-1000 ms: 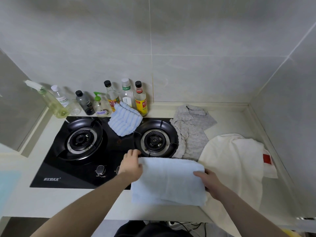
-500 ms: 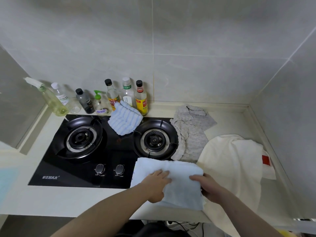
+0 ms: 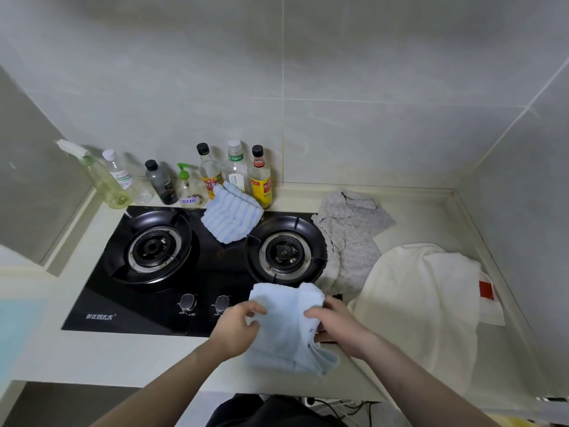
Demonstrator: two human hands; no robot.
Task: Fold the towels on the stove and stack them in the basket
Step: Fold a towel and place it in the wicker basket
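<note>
Blue towel point(image 3: 284, 328) gripped btwn L hand point(image 3: 238, 329) & R hand point(image 3: 337, 326).

From my feed, the pale blue terry towel point(image 3: 284, 326) hides my right hand's point(image 3: 337, 326) palm; the black glass stove's point(image 3: 154, 306) corner at 5 o'clock lies under it; bottle labels at 11 o'clock are unreadable; the basket is out of view

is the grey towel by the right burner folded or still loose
Loose, not folded. The grey towel lies crumpled and uneven beside the right burner, with ragged edges and a corner flopped over at the back.
</note>
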